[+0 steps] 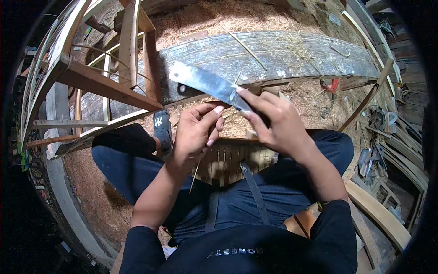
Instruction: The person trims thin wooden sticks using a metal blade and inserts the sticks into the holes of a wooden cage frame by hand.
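Observation:
In the middle of the head view, my right hand (280,121) grips a knife with a broad metal blade (200,82). Its wide end points up and left over the bench and has a hole near the tip. Part of the knife is hidden inside my fingers. My left hand (196,130) is closed just below the blade, thumb and fingers pinched together. A thin pale strip (195,176) comes out under this hand and hangs down toward my lap; its upper part is hidden by the fingers.
A long worn wooden bench (191,52) runs across in front of me, with a thin stick (244,47) and wood fibres on it. A wooden frame (109,89) stands at the left. Shavings cover the floor (91,196). Planks (381,214) and a red-handled tool (332,85) lie at the right.

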A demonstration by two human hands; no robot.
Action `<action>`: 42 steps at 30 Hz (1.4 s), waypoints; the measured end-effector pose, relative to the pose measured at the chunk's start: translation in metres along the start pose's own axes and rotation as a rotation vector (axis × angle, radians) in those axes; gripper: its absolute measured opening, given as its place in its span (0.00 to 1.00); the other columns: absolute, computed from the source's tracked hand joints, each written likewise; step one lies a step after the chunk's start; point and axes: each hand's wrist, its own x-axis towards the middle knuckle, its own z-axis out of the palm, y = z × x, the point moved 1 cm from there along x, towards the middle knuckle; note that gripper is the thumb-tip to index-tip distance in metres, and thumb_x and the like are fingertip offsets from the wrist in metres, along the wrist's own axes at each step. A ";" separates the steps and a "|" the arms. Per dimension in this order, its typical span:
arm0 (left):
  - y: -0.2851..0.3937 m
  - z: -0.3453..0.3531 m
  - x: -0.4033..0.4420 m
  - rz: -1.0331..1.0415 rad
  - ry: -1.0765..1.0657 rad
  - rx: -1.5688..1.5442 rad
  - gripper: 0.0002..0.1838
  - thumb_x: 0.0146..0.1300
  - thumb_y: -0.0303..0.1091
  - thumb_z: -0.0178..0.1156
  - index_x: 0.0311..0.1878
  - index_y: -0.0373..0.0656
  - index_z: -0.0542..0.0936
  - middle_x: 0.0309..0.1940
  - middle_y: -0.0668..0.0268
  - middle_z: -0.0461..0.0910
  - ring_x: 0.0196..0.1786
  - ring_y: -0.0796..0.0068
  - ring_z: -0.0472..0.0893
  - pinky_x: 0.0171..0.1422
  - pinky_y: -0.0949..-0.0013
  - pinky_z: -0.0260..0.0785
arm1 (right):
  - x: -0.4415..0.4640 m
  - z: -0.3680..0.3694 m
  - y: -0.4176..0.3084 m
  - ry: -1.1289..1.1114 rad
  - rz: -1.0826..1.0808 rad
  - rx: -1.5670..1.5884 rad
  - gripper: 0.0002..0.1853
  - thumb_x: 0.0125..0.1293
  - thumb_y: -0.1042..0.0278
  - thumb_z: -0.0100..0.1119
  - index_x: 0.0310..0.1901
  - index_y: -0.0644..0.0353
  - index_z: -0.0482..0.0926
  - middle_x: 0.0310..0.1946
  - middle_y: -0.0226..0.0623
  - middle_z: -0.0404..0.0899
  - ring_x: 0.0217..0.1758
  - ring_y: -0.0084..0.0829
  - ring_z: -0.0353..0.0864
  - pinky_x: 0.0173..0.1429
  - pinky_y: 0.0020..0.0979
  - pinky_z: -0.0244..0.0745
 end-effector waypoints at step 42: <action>-0.001 0.000 0.001 0.046 -0.003 -0.017 0.09 0.73 0.30 0.56 0.42 0.32 0.77 0.27 0.62 0.80 0.14 0.86 0.66 0.15 0.81 0.52 | -0.005 0.005 -0.008 -0.048 0.082 0.021 0.28 0.64 0.69 0.64 0.67 0.52 0.75 0.29 0.41 0.75 0.27 0.39 0.78 0.33 0.38 0.75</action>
